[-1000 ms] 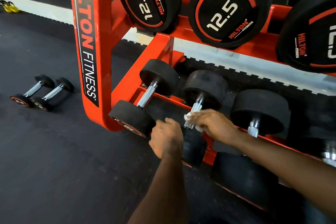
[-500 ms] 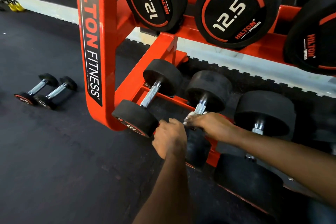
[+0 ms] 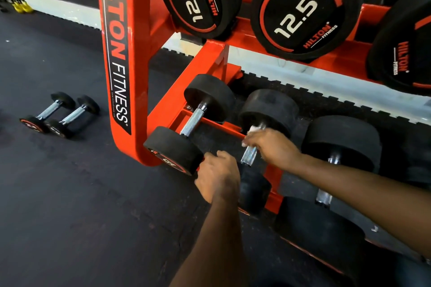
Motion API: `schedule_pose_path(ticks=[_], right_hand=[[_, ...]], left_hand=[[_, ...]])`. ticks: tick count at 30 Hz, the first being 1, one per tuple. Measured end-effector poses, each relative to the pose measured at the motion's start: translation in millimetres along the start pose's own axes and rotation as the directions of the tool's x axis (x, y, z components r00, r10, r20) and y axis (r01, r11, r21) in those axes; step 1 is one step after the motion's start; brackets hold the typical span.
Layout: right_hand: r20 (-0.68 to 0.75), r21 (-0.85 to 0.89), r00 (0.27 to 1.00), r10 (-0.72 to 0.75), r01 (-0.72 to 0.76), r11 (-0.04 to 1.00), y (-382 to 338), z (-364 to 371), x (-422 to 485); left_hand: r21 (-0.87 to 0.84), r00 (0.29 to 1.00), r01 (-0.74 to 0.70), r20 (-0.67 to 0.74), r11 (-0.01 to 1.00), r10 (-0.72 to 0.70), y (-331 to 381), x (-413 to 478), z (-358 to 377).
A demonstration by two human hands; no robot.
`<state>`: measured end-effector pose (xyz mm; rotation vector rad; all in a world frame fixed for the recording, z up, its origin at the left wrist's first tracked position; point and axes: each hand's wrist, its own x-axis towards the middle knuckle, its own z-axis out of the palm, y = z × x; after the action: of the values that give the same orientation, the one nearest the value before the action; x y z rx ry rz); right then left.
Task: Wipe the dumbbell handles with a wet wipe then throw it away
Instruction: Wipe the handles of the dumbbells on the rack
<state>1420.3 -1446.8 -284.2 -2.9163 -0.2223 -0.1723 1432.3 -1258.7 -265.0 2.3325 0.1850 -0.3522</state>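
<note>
Mid-frame our right hand (image 3: pixel 274 148) wraps the wet wipe (image 3: pixel 254 129) round a dumbbell handle (image 3: pixel 248 157) to scrub; whether our left hand (image 3: pixel 219 176) grips anything, we cannot tell.

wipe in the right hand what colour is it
White. The wipe shows best in the head view, at the right hand.

- Soft, fairly bright light is falling evenly, leaving the dark floor (image 3: pixel 70 193) looking matte.
- Glare is streaking the glossy orange rack (image 3: pixel 137 30) and glinting off the chrome handle (image 3: pixel 194 121) at its left end.
- Faint shadows are lying beside the small dumbbells (image 3: pixel 58 114) on the floor.
- The right hand (image 3: pixel 272 144) and wipe (image 3: pixel 254 129) are smearing slightly with motion.
- Wide-angle distortion is bowing the rack's post.
</note>
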Motion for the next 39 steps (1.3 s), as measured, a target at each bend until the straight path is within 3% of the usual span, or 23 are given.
schedule_pose_path(ticks=[3, 5, 8, 12, 15, 17, 20, 21, 24, 27, 31, 33, 36, 39], right_hand=[[0.263, 0.052, 0.958, -0.113, 0.103, 0.993, -29, 4, -6], [0.263, -0.027, 0.964, -0.043, 0.052, 0.998, -16, -6, 10], [0.152, -0.234, 0.985, 0.082, -0.044, 0.971, -3, -8, 20], [0.327, -0.225, 0.945, -0.026, 0.104, 0.969, -23, -8, 17], [0.180, -0.345, 0.982, 0.049, 0.016, 0.938, -3, -10, 20], [0.097, -0.423, 0.995, 0.011, 0.031, 0.906, -4, 0, 12], [-0.025, -0.280, 0.990, -0.136, 0.123, 0.952, -13, 3, -4], [-0.084, -0.206, 0.992, -0.094, 0.075, 0.976, -14, -1, -6], [-0.096, -0.048, 0.961, 0.259, -0.264, 0.963, -25, 0, -8], [-0.203, 0.225, 0.793, 0.574, -0.533, 0.815, -48, 17, -8], [-0.400, 0.512, 0.483, 0.779, -0.587, 0.627, -54, 31, -8], [-0.315, 0.618, 0.369, 0.874, -0.619, 0.484, -51, 40, -8], [0.034, 0.829, 0.299, 0.954, -0.541, 0.140, -51, 53, -6], [0.211, 0.942, 0.365, 0.907, -0.324, -0.089, -47, 46, 5]], left_hand=[[0.007, 1.000, 0.012, 0.001, 1.000, -0.012, 1, 0, 0], [0.012, 1.000, 0.008, 0.004, 1.000, -0.008, 2, 1, -1], [0.018, 1.000, 0.003, 0.002, 1.000, -0.003, 1, -1, -2], [0.014, 1.000, 0.005, 0.013, 1.000, -0.005, 2, -1, -2], [0.018, 1.000, 0.009, 0.014, 1.000, -0.010, 2, -1, -2], [0.022, 1.000, 0.004, 0.011, 1.000, -0.004, 4, -2, -2], [0.022, 1.000, 0.009, 0.008, 1.000, -0.009, 3, -1, -3], [0.021, 1.000, 0.010, 0.013, 1.000, -0.010, 2, -1, -4], [0.014, 1.000, 0.007, 0.024, 1.000, -0.008, 2, -3, -3], [0.009, 1.000, 0.007, 0.014, 1.000, -0.007, 2, -2, -5], [0.015, 1.000, 0.003, 0.022, 1.000, -0.003, 1, 0, -4], [0.003, 1.000, -0.001, 0.021, 1.000, 0.001, 2, -1, -2], [0.011, 1.000, 0.007, 0.012, 1.000, -0.007, 0, 1, -1], [0.019, 1.000, 0.013, 0.014, 1.000, -0.013, -1, 1, 0]])
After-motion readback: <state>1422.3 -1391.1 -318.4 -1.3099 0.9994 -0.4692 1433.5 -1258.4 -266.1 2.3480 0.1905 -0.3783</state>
